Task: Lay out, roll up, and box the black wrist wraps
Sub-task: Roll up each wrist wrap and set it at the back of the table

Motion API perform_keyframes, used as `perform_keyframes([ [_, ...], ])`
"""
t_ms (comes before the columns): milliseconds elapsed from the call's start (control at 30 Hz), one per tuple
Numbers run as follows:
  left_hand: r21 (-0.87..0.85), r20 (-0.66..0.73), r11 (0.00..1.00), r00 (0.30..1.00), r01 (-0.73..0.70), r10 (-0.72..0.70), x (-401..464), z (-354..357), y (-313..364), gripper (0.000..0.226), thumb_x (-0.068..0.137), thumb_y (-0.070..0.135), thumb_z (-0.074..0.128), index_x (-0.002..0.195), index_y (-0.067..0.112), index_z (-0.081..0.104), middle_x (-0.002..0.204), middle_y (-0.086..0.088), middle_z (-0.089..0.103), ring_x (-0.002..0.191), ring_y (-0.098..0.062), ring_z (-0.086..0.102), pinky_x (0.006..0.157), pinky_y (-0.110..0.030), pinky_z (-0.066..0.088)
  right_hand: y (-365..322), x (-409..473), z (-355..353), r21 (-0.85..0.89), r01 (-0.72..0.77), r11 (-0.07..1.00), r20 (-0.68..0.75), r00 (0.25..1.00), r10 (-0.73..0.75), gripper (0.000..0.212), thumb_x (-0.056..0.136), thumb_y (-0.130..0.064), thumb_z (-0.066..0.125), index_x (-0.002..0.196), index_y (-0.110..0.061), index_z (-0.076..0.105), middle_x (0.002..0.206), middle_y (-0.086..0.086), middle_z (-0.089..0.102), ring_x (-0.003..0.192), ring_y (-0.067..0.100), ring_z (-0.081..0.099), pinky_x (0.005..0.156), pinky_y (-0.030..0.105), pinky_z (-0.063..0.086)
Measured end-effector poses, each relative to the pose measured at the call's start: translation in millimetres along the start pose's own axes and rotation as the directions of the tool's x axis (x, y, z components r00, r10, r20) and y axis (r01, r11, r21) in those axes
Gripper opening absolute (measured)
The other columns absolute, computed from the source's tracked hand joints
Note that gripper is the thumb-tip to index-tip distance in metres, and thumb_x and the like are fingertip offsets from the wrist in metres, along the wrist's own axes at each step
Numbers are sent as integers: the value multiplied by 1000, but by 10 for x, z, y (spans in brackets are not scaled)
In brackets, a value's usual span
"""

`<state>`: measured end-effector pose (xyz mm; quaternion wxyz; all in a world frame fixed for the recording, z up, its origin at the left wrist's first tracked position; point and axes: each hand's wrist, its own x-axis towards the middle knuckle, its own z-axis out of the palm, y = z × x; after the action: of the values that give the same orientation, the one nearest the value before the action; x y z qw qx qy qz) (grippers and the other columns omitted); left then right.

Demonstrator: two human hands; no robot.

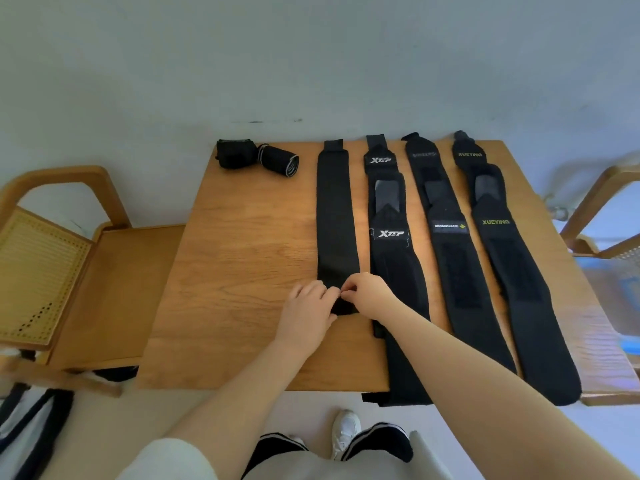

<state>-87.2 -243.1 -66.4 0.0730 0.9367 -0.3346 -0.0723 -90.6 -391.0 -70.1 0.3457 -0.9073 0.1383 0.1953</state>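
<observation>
Several black wrist wraps lie flat in a row on the wooden table [242, 271]. At the left of that row, a plain black wrap [335, 216] stretches away from me. Its near end is curled into a small roll [343, 306]. My left hand [306, 313] and my right hand [369, 294] both pinch that roll at its two sides. To its right lie an XTEP wrap [391, 258], a wrap with a white label [450, 258] and a XUEYING wrap [498, 258]. Two rolled wraps [256, 157] rest at the far left corner.
A wooden chair with a cane back [52, 271] stands left of the table. Another chair [602, 237] is at the right edge. The wall runs just behind the table. No box is in view. Long wraps overhang the near table edge.
</observation>
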Motion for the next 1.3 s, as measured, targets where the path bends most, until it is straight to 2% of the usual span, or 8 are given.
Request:
perform_keyframes([
  [100, 36, -1, 999, 1000, 3, -3, 46, 13, -13, 37, 98, 21, 46, 135, 23, 45, 138, 3, 48, 136, -15, 33, 112, -31, 20, -73, 18, 43, 38, -85, 996, -111, 990, 89, 19, 96, -21, 53, 112, -12, 58, 111, 8, 58, 94, 19, 58, 80, 30, 50],
  [200, 25, 24, 999, 999, 30, -30, 141, 5, -46, 37, 100, 20, 42, 137, 22, 44, 135, 2, 50, 131, -16, 37, 108, -32, 25, -45, -70, 155, -344, 47, 938, -275, 950, -148, 19, 99, -21, 47, 114, -13, 56, 118, 6, 49, 99, 20, 53, 85, 31, 46],
  [267, 19, 65, 998, 996, 61, -62, 209, -5, -45, 39, 100, 18, 40, 139, 21, 41, 136, 0, 49, 131, -19, 37, 106, -33, 29, 64, -123, 206, -491, 170, 854, -246, 914, -323, 28, 100, -25, 44, 124, -16, 54, 125, 4, 48, 110, 19, 48, 92, 30, 39],
  [433, 33, 178, 994, 978, 106, -110, 383, -32, -60, 44, 99, 13, 39, 142, 21, 39, 135, -4, 49, 127, -23, 41, 100, -37, 37, 190, -98, 156, -581, 220, 784, -133, 924, -359, 52, 98, -31, 47, 146, -17, 31, 141, 3, 41, 129, 21, 39, 108, 33, 30],
  [667, -155, 11, 977, 989, 146, -146, 512, -77, -110, 23, 97, 16, 46, 120, 13, 49, 121, -4, 52, 98, -12, 49, 70, -23, 41, 61, 75, -42, -383, 148, 912, -144, 966, -217, 37, 99, -29, 46, 135, -21, 41, 130, 1, 53, 119, 20, 47, 98, 35, 37],
  [833, -98, -21, 995, 1000, 9, -11, 438, 40, -201, 51, 98, 31, 47, 144, 13, 35, 145, -3, 36, 132, -17, 35, 103, -26, 36, -19, 261, -149, -370, -7, 929, -152, 987, -54, 38, 102, -33, 37, 138, -25, 43, 136, 6, 38, 122, 23, 37, 98, 35, 39],
  [1000, -17, -13, 1000, 1000, -17, 16, 635, 20, -307, 49, 100, 28, 42, 147, 21, 28, 140, -1, 43, 129, -19, 39, 101, -30, 34, -89, 399, -228, -144, -85, 986, -180, 982, 59, 34, 99, -31, 45, 131, -17, 43, 120, 7, 56, 104, 23, 57, 85, 37, 49],
  [1300, -506, 36, 857, 995, 100, -94, 784, 16, -404, 39, 93, 22, 57, 132, 26, 54, 128, 4, 48, 114, -11, 49, 94, -19, 39, -50, 432, -143, 259, -150, 954, -298, 927, 227, 38, 97, -27, 51, 131, -10, 48, 127, 7, 55, 107, 15, 54, 78, 18, 40],
])
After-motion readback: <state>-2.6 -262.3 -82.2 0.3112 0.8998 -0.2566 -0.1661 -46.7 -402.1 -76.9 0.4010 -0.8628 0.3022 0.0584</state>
